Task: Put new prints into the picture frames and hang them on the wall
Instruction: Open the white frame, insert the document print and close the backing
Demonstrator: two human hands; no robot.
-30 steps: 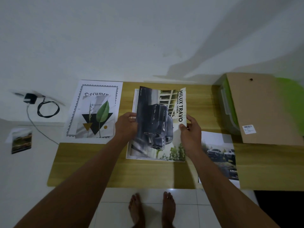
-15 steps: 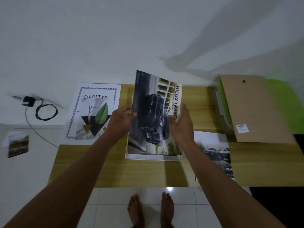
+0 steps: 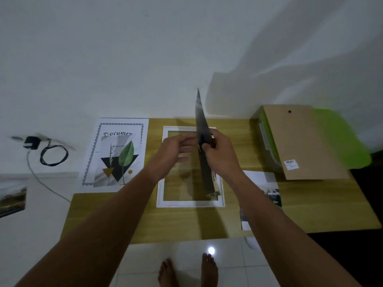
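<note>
My right hand (image 3: 219,154) grips the car print (image 3: 204,146) and holds it up almost edge-on above the table. Below it the white picture frame (image 3: 160,193) lies flat on the wooden table (image 3: 186,222), with bare wood showing through it. My left hand (image 3: 176,151) hovers just left of the print with its fingers spread and holds nothing. A leaf print (image 3: 119,160) rests on a bordered document sheet (image 3: 124,126) at the table's left end. Another car print (image 3: 265,187) lies to the right, partly under my right forearm.
A brown backing board (image 3: 300,141) lies on a green container (image 3: 339,139) at the back right. On the white floor to the left are a charger with a coiled cable (image 3: 51,156) and a small photo (image 3: 12,197). My bare feet (image 3: 186,270) stand below the table edge.
The car print has been lifted off the white frame and turned edge-on. My left hand has let go of it; my right hand alone holds it. The frame is now uncovered.
</note>
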